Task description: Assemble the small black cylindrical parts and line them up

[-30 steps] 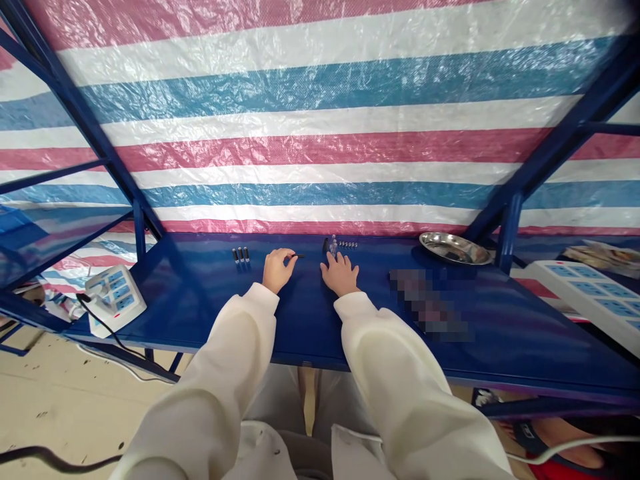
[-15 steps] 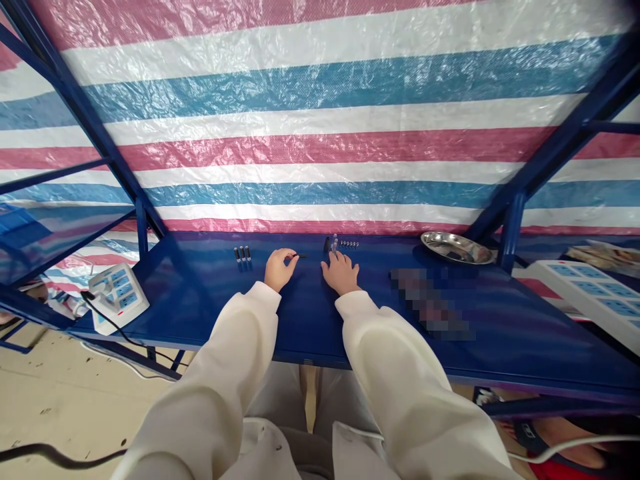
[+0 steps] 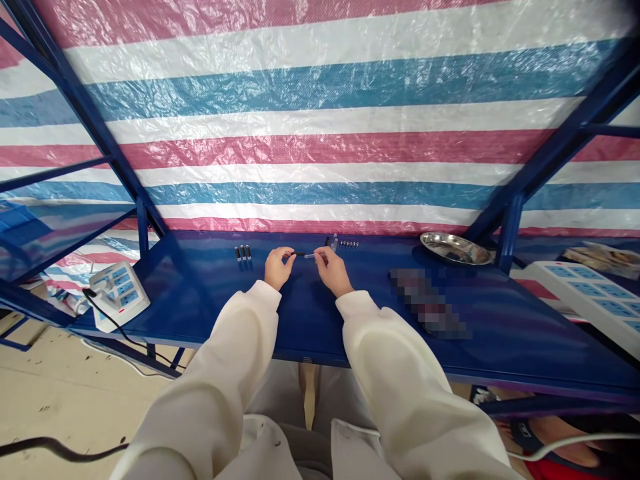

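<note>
Your one view comes from the camera on your head, facing forward and down along your white sleeves [image 3: 240,373] to the blue metal tabletop [image 3: 200,293]. It sits well back. Your left hand [image 3: 278,267] and right hand [image 3: 331,272] look small at mid-frame, and the thin dark rod [image 3: 299,254] in the left grip is barely readable. A pink, white and blue striped plastic sheet [image 3: 320,100] fills the upper half.

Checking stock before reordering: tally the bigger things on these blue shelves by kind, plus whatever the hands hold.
Dark cylinders in a row: 3
Power strips: 2
Steel dish: 1
Held pieces: 2, dark piece in left hand, pale piece in right hand
Total: 8
Tiny parts beyond: uncountable
</note>
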{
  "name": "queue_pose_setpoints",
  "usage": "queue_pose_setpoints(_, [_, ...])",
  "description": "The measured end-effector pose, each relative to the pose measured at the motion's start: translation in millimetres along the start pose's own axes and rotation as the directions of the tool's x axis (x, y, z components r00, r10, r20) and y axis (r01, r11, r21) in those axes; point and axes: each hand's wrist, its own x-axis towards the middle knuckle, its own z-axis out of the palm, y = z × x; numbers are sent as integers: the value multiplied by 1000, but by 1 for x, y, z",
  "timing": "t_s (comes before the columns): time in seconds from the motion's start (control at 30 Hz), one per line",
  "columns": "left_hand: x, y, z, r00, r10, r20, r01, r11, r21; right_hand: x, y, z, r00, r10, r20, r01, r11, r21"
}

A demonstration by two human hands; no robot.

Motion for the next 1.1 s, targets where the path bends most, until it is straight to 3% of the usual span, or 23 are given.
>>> queue_pose_setpoints(0.2, [1,1,-1,998,-54,28,55,998,-25,1,8,3,986,126,-106,-104,975,196])
queue_pose_setpoints(0.5, [3,1,-1,990,-127,55,134,981,-142,6,11,5,974,221,-52,-186,907,378])
queue_pose_setpoints(1.1, [2,4,-2,994,-82,66,91,983,-160,6,8,3,968,252,-12,-223,877,427])
